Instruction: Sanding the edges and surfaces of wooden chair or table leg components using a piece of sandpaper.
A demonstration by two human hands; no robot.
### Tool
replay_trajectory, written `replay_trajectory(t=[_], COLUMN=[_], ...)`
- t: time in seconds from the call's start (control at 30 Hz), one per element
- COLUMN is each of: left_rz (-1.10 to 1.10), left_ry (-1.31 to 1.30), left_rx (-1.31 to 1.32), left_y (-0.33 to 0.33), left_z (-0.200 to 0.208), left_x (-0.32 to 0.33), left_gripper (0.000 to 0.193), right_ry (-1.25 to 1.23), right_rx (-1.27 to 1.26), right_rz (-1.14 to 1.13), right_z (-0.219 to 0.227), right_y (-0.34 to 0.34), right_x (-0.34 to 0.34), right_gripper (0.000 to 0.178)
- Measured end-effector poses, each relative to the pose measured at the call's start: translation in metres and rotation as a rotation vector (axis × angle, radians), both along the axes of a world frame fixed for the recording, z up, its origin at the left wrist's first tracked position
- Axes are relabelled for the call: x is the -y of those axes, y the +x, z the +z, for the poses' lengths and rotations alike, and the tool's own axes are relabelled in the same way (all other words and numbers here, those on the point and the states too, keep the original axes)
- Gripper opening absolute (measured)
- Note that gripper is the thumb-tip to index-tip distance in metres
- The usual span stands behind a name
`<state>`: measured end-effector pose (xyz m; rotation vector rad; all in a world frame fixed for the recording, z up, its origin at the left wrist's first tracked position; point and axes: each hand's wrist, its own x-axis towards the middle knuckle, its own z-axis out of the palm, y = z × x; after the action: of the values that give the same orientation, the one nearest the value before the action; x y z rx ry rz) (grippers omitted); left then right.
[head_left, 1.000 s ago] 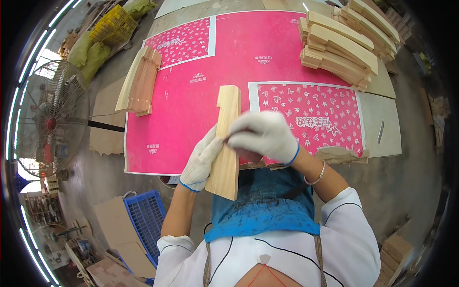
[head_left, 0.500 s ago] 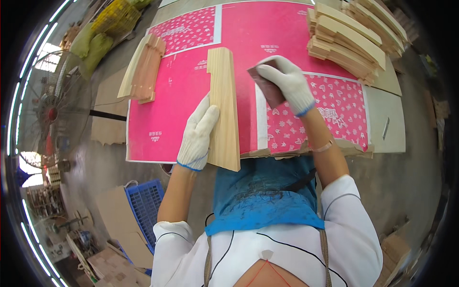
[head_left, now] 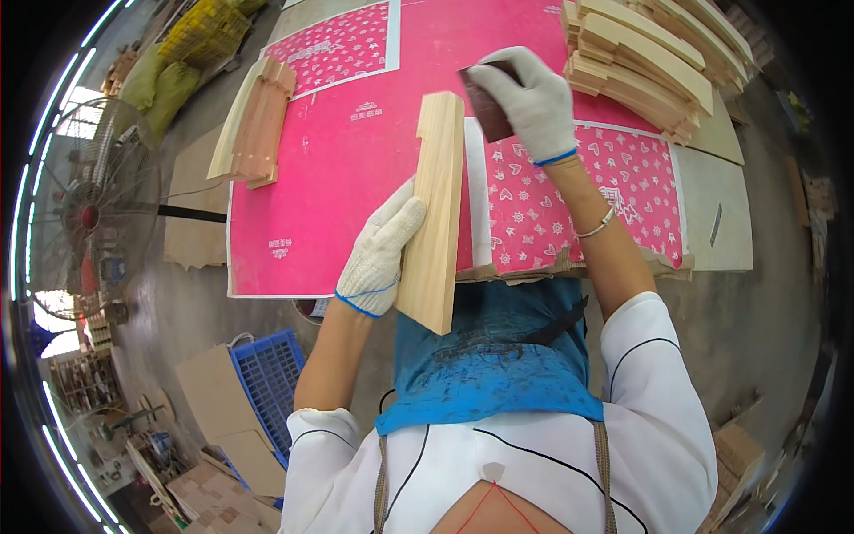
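Note:
My left hand (head_left: 382,245), in a white knit glove with a blue cuff edge, grips a pale wooden board (head_left: 436,222) by its left side. The board has a notch near its far end and tilts over the table's front edge, its near end over my blue apron. My right hand (head_left: 538,107), gloved the same way, pinches a dark brown sheet of sandpaper (head_left: 490,111). This sheet hangs just right of the board's far end, apart from it. Most of the fingers on the sandpaper's underside are hidden.
Pink printed sheeting (head_left: 338,196) covers the worktable. Stacked curved wooden pieces (head_left: 636,67) stand at the far right, and a smaller stack (head_left: 258,125) at the far left. A fan (head_left: 89,209) stands left of the table. Below it, a blue plastic crate (head_left: 271,383) leans beside cardboard.
The board has shifted right, its far end now leaning more to the right and its near end lower. My right hand has moved up and away from me with the sandpaper.

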<state>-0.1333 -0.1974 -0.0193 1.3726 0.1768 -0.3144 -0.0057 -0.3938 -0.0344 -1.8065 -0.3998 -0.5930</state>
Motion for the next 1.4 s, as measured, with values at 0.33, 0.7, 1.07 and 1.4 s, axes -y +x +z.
replay_trajectory(t=[0.33, 0.7, 1.07, 1.4], left_rz=[0.171, 0.452, 0.557, 0.605], left_ry=[-0.258, -0.291, -0.247, -0.117], left_rx=[-0.127, 0.171, 0.18, 0.375], left_y=[0.027, 0.049, 0.056, 0.052], left_z=[-0.015, -0.024, -0.024, -0.006], left_x=[-0.001, -0.005, 0.002, 0.019], left_gripper=[0.041, 0.046, 0.042, 0.048], right_ry=[0.19, 0.455, 0.118, 0.084], right_rx=[-0.446, -0.506, -0.119, -0.118], right_rz=[0.346, 0.156, -0.232, -0.033], right_z=[-0.008, -0.014, -0.019, -0.02], right_y=[-0.074, -0.11, -0.068, -0.09], right_x=[-0.036, -0.008, -0.001, -0.021], right_gripper=[0.016, 0.015, 0.01, 0.014])
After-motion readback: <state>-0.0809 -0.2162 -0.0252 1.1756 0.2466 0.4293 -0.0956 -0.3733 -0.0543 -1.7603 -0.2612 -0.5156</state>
